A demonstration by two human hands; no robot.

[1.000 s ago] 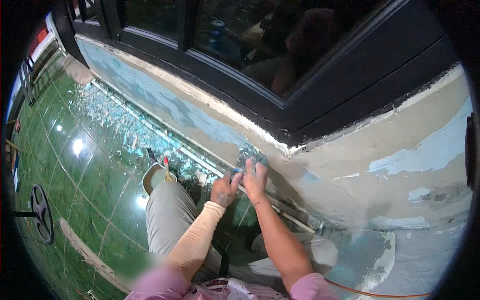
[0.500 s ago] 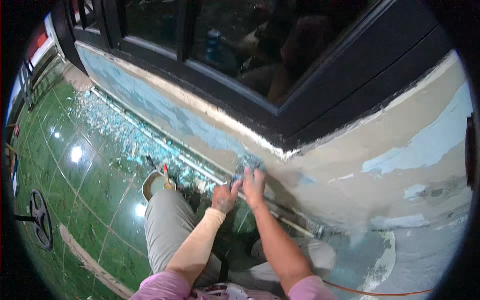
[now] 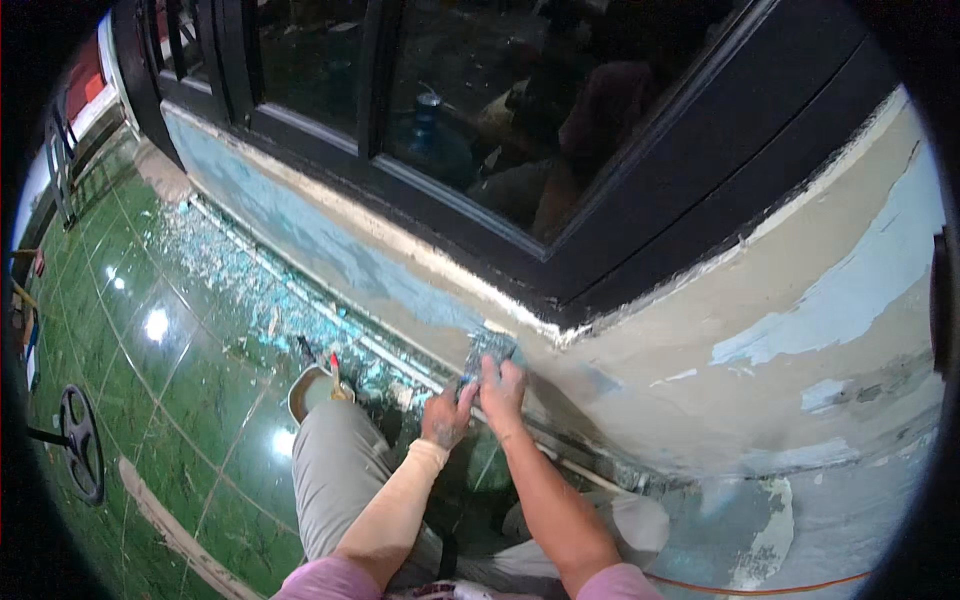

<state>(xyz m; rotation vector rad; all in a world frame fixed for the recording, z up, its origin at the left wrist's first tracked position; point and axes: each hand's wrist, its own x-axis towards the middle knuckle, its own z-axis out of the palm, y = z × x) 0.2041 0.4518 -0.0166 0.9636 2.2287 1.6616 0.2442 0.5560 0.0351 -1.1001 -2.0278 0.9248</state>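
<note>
Scraping looked to be the step in hand, from where I stood: both bare hands were gathered at a flat grey scraper point(image 3: 490, 347), set against the low wall point(image 3: 640, 345) just under the corner of the black window frame point(image 3: 590, 265). The right hand point(image 3: 503, 390) had its grip clamped on the tool, fingers bent over its face. The left hand point(image 3: 447, 415) was bunched just beside it, thumb and fingers drawn in; whether that grip was closed on the handle I couldn't tell, since the hands hid it. To my eye, the next stroke called for an even press and a low blade angle, with knuckles kept off the pale pipe point(image 3: 385, 350) running along the wall's foot.

The scraper looked broad and dull, mottled with blue-grey, its far edge hard to pick out from the surface. The wall was patchy, bare beige plaster between ragged islands of pale blue paint. Turquoise and whitish flakes point(image 3: 250, 290) littered the green tiled floor point(image 3: 95, 340) along the pipe, and near the knee sat a round tub point(image 3: 299, 396) with a red-tipped brush point(image 3: 336, 368).
</note>
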